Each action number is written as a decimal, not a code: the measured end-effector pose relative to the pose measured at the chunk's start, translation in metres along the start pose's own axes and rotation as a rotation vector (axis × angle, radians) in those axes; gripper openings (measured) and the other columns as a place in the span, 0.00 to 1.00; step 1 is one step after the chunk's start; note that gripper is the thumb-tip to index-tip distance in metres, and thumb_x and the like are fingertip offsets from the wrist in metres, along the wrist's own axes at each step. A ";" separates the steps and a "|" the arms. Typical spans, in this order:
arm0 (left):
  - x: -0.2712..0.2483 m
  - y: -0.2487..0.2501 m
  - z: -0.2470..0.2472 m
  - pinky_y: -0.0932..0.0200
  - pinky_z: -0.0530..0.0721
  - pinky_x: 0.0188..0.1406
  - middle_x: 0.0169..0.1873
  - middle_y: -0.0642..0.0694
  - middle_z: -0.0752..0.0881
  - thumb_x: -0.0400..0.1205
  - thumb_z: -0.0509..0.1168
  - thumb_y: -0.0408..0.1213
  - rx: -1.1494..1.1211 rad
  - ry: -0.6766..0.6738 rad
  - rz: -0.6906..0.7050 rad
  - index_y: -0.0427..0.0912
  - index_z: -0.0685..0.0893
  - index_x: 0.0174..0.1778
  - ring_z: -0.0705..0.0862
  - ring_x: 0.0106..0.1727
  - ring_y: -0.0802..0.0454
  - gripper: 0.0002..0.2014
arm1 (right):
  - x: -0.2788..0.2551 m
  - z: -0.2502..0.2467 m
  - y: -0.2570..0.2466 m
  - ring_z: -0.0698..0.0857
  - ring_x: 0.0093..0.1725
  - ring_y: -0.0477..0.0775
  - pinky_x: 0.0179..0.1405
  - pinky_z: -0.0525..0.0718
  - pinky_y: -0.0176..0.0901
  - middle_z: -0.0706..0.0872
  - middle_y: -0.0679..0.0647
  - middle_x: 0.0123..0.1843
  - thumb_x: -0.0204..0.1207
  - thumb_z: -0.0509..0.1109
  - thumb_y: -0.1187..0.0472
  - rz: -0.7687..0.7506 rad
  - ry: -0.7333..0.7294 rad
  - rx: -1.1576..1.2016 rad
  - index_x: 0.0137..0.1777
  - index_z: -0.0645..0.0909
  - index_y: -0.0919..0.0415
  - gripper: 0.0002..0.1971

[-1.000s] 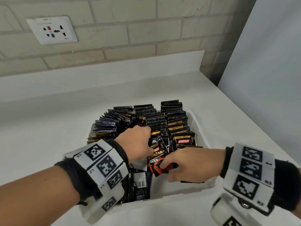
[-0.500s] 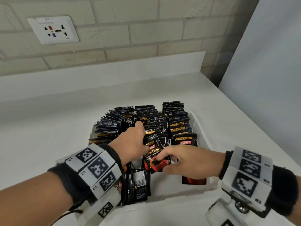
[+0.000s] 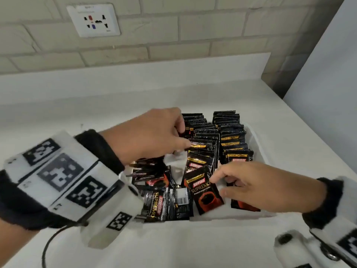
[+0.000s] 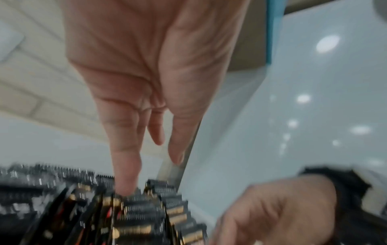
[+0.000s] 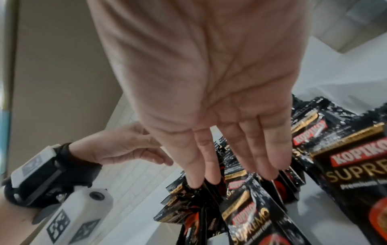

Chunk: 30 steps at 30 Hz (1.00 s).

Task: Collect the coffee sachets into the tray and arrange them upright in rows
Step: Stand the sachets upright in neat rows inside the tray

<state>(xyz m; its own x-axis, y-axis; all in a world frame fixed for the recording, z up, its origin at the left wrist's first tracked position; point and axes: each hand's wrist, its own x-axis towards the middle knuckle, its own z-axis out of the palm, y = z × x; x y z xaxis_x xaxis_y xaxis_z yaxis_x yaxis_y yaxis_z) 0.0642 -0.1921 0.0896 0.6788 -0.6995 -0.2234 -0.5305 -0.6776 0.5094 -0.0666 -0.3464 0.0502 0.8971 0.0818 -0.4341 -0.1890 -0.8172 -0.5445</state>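
Observation:
A white tray [image 3: 222, 217] holds several black Kopiko Supremo sachets. Two upright rows [image 3: 231, 132] fill its right and middle. My left hand [image 3: 182, 136] reaches over the middle row. Its straight fingers [image 4: 125, 187] press on the sachet tops, the thumb apart from them, nothing held. One sachet [image 3: 206, 194] leans at the near end of the middle row. My right hand [image 3: 217, 185] touches its edge with straight fingers [image 5: 270, 172]. Loose sachets [image 3: 164, 202] lie flat at the tray's front left. Another sachet [image 3: 243, 205] lies under my right palm.
The tray sits on a white counter [image 3: 96, 113] against a brick wall with a socket plate [image 3: 93, 20]. A pale grey panel [image 3: 328, 93] stands along the right side. The left hand's wrist camera [image 5: 69, 215] hangs over the tray's front left corner.
My left hand has slid from the near end of the middle row toward the back. The right hand stays at the leaning sachet. The view has moved closer.

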 end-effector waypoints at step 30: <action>0.015 -0.088 0.013 0.57 0.70 0.28 0.39 0.39 0.79 0.46 0.82 0.35 0.586 0.374 0.372 0.37 0.78 0.40 0.67 0.35 0.49 0.29 | 0.077 0.020 -0.069 0.79 0.53 0.49 0.54 0.79 0.44 0.79 0.51 0.55 0.77 0.66 0.49 -0.022 -0.140 -0.266 0.69 0.73 0.58 0.23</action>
<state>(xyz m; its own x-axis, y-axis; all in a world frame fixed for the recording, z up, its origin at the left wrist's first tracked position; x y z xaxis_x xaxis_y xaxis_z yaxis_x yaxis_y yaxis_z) 0.1149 -0.1456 0.0306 0.4745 -0.8514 0.2233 -0.8671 -0.4959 -0.0483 0.0073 -0.2722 0.0401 0.8326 0.1636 -0.5292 -0.0425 -0.9337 -0.3556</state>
